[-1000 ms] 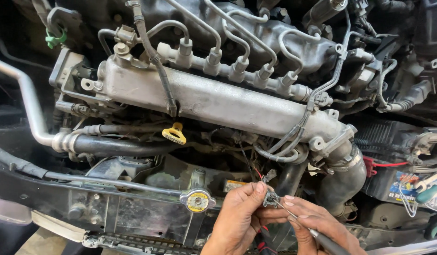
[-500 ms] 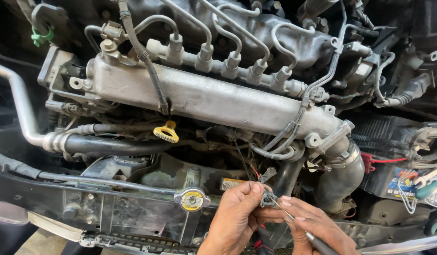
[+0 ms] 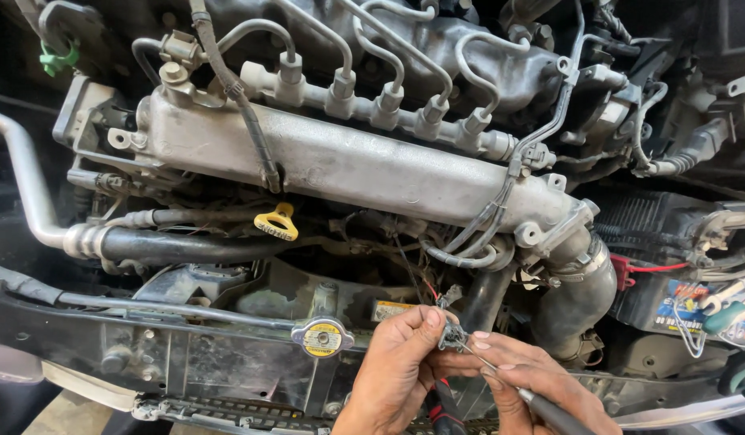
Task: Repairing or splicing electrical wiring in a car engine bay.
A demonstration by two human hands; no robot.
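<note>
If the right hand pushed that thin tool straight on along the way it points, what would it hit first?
The right hand aims its thin probe up and left, straight into the small grey connector pinched by the left hand. The tip seems to be at it already; depth is hard to judge.

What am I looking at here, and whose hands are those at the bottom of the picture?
The picture comes from a camera worn on a person's head, looking down into a car's open engine bay. Both hands belong to that person. The left hand pinches a small grey electrical connector on thin wires. The right hand holds a thin pointed tool, its tip at the connector. Above them runs the long silver intake manifold, with bent metal fuel pipes on top. The yellow loop is the dipstick handle; the round yellow-centred cap sits on the front panel. A battery sits at the right.
</note>
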